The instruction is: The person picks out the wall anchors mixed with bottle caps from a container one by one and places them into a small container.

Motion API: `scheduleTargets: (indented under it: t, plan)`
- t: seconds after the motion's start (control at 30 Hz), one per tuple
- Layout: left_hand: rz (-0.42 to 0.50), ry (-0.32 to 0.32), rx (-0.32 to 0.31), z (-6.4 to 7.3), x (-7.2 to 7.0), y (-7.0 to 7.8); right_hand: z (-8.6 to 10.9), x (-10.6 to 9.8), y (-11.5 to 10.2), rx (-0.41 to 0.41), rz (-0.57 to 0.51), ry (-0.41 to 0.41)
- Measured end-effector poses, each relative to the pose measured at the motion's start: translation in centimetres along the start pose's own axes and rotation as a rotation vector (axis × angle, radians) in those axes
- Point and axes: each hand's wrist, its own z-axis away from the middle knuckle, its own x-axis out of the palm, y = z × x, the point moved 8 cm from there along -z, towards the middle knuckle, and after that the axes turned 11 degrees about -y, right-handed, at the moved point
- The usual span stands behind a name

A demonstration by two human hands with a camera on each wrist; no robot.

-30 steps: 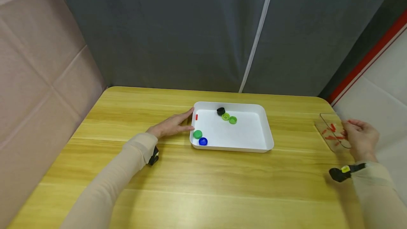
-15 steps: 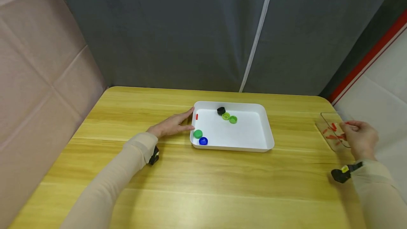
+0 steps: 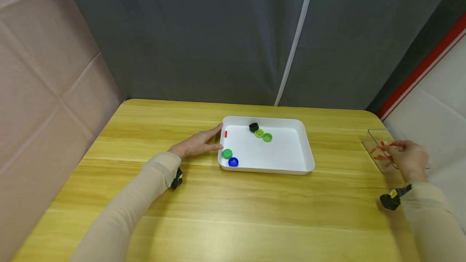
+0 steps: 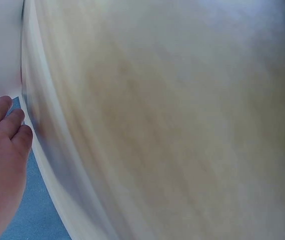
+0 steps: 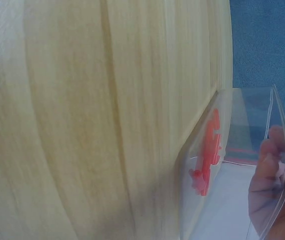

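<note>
My left hand (image 3: 196, 142) rests with its fingers spread against the left end of a white tray (image 3: 306, 148). In the left wrist view, part of the left hand (image 4: 5, 150) shows at the frame's edge. My right hand (image 3: 409, 157) reaches into a clear plastic box (image 3: 393, 133) at the table's right edge, thumb and fingers bent together close to small red pieces (image 3: 380, 157). The right wrist view shows the right hand (image 5: 267, 187) through the box's wall, beside red pieces (image 5: 210, 152) on its bottom. Whether the fingertips pinch a piece cannot be made out.
In the tray lie a black cap (image 3: 253, 127), two light-green caps (image 3: 267, 137), a green cap (image 3: 227, 154), a blue cap (image 3: 233, 161) and one red piece (image 3: 225, 134). A grey curtain (image 3: 189, 35) hangs behind the wooden table (image 3: 255, 213).
My right hand has shifted a little left inside the clear box, its fingertips closer to the red pieces. The left hand and the tray have stayed essentially in place.
</note>
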Motion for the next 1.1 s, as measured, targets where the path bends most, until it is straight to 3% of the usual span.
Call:
scheduleTargets:
  t: [0.2,0.37,0.6,0.8,0.97,1.1]
  plan:
    - [-0.007,0.002,0.006,-0.1,0.0,0.1,0.3,-0.1,-0.1,-0.015,-0.018,0.004]
    - [-0.004,-0.004,0.002,-0.2,0.1,0.2,0.4,-0.1,0.2,-0.008,-0.092,0.009]
    - [-0.004,-0.003,0.001,-0.1,0.0,0.3,0.6,-0.7,-0.2,0.034,-0.110,0.119]
    - [-0.001,0.000,0.002,-0.1,0.0,0.1,0.6,-0.2,-2.3,-0.019,-0.332,0.155]
    - [0.009,-0.001,0.001,-0.1,0.1,0.0,0.6,1.6,-5.1,-0.101,-0.511,0.055]
    - [0.008,-0.001,0.003,-0.1,0.1,0.1,0.3,3.1,-7.6,-0.160,-0.681,0.034]
